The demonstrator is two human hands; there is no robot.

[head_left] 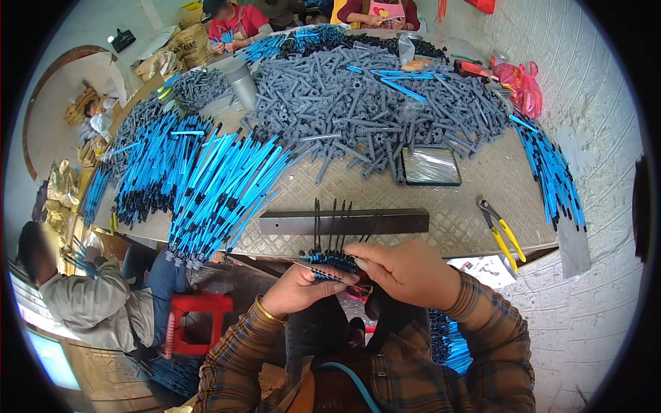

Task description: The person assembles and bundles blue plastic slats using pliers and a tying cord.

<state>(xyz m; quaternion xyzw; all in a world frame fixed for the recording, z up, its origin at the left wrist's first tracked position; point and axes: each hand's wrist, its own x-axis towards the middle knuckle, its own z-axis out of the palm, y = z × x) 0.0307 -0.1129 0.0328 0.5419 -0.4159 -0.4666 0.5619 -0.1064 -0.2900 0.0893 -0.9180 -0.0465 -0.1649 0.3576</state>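
My left hand [297,292] is closed round a bundle of blue-and-black sticks [332,262] just off the table's near edge. Several thin black stems rise from the bundle, in front of a dark metal bar [282,222] lying on the table. Against the bundle's right end, the thumb and fingers of my right hand [413,270] are pinched together, and the exact part between them is hidden. A thin wire or strand runs along the bundle's near side. To the right lie yellow-handled pliers [502,237], their jaws pointing away from me.
Grey plastic tubes [330,96] form a large heap behind a black tray of clear strips [431,167]. Blue sticks [220,182] are piled at left, others [551,165] at right. A co-worker [96,296] sits left near a red stool [180,323]; others sit across the table.
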